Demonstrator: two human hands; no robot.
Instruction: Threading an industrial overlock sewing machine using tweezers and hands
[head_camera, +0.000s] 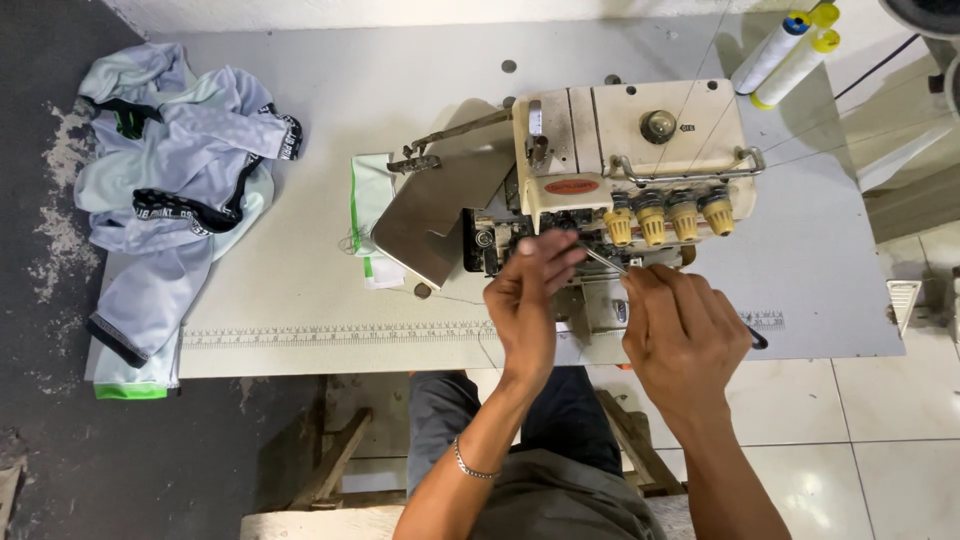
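A cream overlock sewing machine (630, 140) with several yellow tension knobs stands on a white table (300, 300). My left hand (528, 300) is raised at the machine's front, its fingertips pinched together near the looper area; whether it holds thread I cannot tell. My right hand (680, 330) grips thin metal tweezers (605, 261), whose tip points left toward my left fingers. The machine's grey side cover (440, 215) is swung open to the left.
A heap of pale grey garments with black trim (170, 170) lies at the table's left end and hangs over the edge. A white and green fabric piece (370, 200) sits beside the cover. Thread cones (785, 50) stand at the back right. A ruler strip (330, 333) runs along the table's front edge.
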